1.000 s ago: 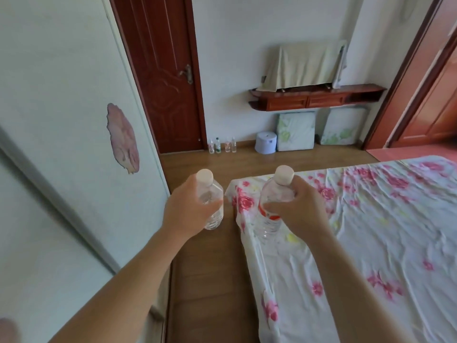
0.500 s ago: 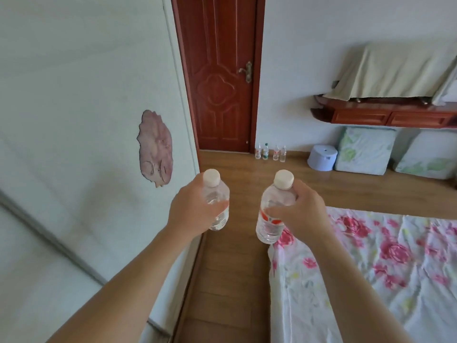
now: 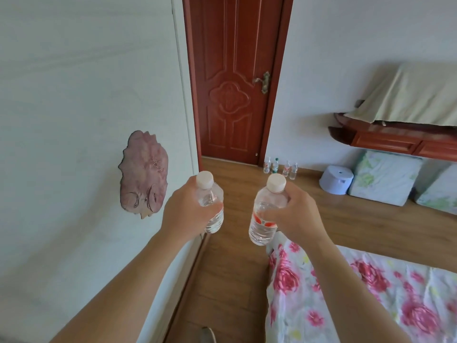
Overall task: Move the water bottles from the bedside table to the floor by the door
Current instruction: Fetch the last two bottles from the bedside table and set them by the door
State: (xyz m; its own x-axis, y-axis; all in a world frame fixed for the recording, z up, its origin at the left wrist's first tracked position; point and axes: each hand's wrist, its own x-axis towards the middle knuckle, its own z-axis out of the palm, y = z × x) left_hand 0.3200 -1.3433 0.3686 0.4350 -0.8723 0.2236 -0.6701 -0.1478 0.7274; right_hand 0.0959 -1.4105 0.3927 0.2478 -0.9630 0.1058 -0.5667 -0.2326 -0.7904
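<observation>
- While both bottles are in the air, I log the grips: left hand (image 3: 184, 214) curled round the left bottle (image 3: 212, 204), upright, cap up.
- Right hand (image 3: 296, 219) wrapped round the red-labelled right bottle (image 3: 263, 226), upright, over the floor (image 3: 232, 273) just off the corner of the bed (image 3: 371, 293).
- Change over the last second: the door (image 3: 235, 82) has grown and moved to centre view, and the bed corner has dropped below the hands. Grips are unchanged.
- A row of bottles (image 3: 280, 167) stands at the floor's far edge, just right of the door.
- Judgement: carry under way. Remaining steps are the approach, a crouch, and setting both bottles beside that row.
</observation>
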